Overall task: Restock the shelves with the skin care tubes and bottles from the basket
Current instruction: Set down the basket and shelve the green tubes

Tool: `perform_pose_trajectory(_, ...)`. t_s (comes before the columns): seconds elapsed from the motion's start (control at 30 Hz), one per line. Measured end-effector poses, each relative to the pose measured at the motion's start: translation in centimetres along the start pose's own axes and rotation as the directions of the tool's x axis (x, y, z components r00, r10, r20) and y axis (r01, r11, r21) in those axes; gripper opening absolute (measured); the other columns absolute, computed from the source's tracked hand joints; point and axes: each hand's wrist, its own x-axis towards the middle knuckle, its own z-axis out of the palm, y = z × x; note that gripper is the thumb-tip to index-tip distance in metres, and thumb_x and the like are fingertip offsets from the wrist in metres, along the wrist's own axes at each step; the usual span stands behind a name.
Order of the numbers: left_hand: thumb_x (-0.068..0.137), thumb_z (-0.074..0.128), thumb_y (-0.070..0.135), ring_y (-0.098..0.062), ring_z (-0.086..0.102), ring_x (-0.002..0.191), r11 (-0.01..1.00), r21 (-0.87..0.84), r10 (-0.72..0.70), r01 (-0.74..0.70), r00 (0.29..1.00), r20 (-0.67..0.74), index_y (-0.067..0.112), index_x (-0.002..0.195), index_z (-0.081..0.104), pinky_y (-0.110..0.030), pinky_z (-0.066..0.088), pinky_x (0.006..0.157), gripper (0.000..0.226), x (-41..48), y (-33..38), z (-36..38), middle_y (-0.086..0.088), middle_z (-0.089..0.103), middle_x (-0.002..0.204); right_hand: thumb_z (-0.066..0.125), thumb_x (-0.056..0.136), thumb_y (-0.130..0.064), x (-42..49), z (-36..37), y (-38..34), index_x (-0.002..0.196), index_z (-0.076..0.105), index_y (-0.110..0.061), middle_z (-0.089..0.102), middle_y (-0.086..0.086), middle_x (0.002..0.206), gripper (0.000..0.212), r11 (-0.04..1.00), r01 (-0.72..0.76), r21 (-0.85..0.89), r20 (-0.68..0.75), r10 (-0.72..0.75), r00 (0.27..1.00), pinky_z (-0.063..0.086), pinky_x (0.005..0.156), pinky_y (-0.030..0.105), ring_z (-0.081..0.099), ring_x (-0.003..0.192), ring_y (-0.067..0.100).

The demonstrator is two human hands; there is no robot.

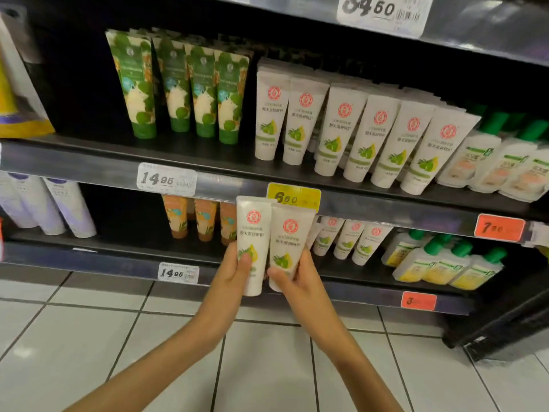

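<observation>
My left hand point(233, 270) grips one white skin care tube point(253, 233) with a red round logo and a green leaf print. Beside it, my right hand point(294, 273) grips a second white tube point(289, 236) of the same kind. Both tubes stand upright, cap down, in front of the middle shelf's edge point(89, 165). A row of several matching white tubes point(356, 135) stands on that middle shelf, above and to the right of my hands. The basket is out of view.
Green-patterned tubes point(178, 87) stand left of the white row, green-capped bottles point(505, 165) right of it. The lower shelf point(118, 264) holds orange tubes point(205, 218), white tubes point(347, 239), yellow bottles point(439, 263) and lilac tubes point(53, 203). White tiled floor lies below.
</observation>
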Motion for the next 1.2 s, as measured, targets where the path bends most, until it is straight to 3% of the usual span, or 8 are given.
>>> perform_pose_trajectory(0.1,0.094,0.041,0.023,-0.008,0.058,0.105,0.974,-0.105,-0.197,0.199,0.98,0.032,0.037,0.106,0.046,-0.03,0.047,0.093,0.019,0.5,-3.6,1.9,0.01,0.058,0.113,0.054,0.091,-0.023,-1.2,-2.3,3.6,0.117,0.039,-0.046,0.055,-0.023,0.117,0.038,0.987,-0.15,0.052,-0.088,0.154,0.984,0.05,0.074,0.01,0.058,0.104,-0.007)
perform_pose_trajectory(0.17,0.095,0.044,0.014,-0.013,0.055,0.108,0.958,-0.11,-0.262,0.266,0.964,0.053,0.037,0.102,0.045,-0.037,0.043,0.099,0.024,0.8,-5.1,3.1,0.01,0.056,0.113,0.053,0.091,-0.025,-1.4,-4.1,5.5,0.127,0.04,-0.036,0.056,-0.008,0.125,0.041,0.96,-0.225,0.168,-0.18,0.254,0.95,0.051,0.089,0.025,0.057,0.111,0.006)
perform_pose_trajectory(0.23,0.094,0.047,0.016,-0.009,0.055,0.106,0.951,-0.106,-0.287,0.29,0.957,0.039,0.04,0.1,0.046,-0.03,0.048,0.089,0.025,0.8,-5.8,4.0,0.015,0.055,0.11,0.054,0.091,-0.023,-1.2,-6.0,6.8,0.134,0.041,-0.025,0.055,0.001,0.129,0.045,0.94,-0.241,0.243,-0.303,0.31,0.901,0.049,0.093,0.033,0.055,0.115,0.016)
perform_pose_trajectory(0.4,0.089,0.056,0.013,0.0,0.055,0.093,0.958,-0.013,-0.285,0.286,0.95,-0.125,0.034,0.114,0.045,-0.014,0.049,0.065,0.035,0.8,-6.4,3.5,0.018,0.056,0.104,0.061,0.088,-0.017,0.9,-10.3,8.3,0.129,0.048,-0.013,0.057,0.007,0.127,0.043,0.977,-0.212,0.024,-0.592,0.185,0.785,0.043,0.067,0.014,0.055,0.109,0.016)
perform_pose_trajectory(0.67,0.087,0.058,0.007,-0.012,0.053,0.104,0.946,0.056,-0.3,0.32,0.927,-0.224,0.019,0.127,0.046,-0.032,0.044,0.085,0.044,1.0,-6.4,2.4,0.004,0.054,0.117,0.068,0.081,-0.005,5.8,-10.3,9.7,0.113,0.058,-0.005,0.063,0.008,0.116,0.034,0.92,-0.206,-0.334,-0.549,-0.012,0.836,0.045,0.084,0.02,0.058,0.109,0.019)
perform_pose_trajectory(0.93,0.085,0.059,0.003,-0.011,0.053,0.106,0.943,0.075,-0.317,0.324,0.944,-0.092,0.02,0.126,0.046,-0.03,0.043,0.09,0.046,1.6,-6.3,2.9,0.004,0.055,0.119,0.065,0.084,-0.007,7.6,-10.0,10.1,0.123,0.053,-0.006,0.061,0.01,0.123,0.04,0.921,-0.227,-0.317,-0.513,0.035,0.858,0.041,0.092,0.025,0.056,0.115,0.023)
perform_pose_trajectory(1.07,0.084,0.062,0.005,-0.012,0.055,0.107,0.938,0.094,-0.328,0.333,0.943,-0.059,0.021,0.125,0.049,-0.033,0.045,0.093,0.046,2.3,-6.3,3.9,0.005,0.057,0.117,0.067,0.083,-0.018,4.7,-9.9,9.1,0.114,0.056,-0.01,0.061,0.01,0.113,0.033,0.943,-0.234,-0.238,-0.651,0.025,0.759,0.044,0.078,0.016,0.057,0.095,0.016)
perform_pose_trajectory(1.2,0.081,0.066,0.008,-0.011,0.06,0.104,0.949,0.083,-0.305,0.303,0.952,0.004,0.022,0.122,0.053,-0.034,0.05,0.092,0.045,2.7,-6.6,5.4,0.005,0.063,0.11,0.071,0.078,-0.013,-0.4,-7.9,8.2,0.106,0.052,-0.039,0.058,-0.012,0.102,0.043,0.969,-0.103,-0.225,-0.212,0.054,0.976,0.048,0.071,0.008,0.058,0.092,0.002)
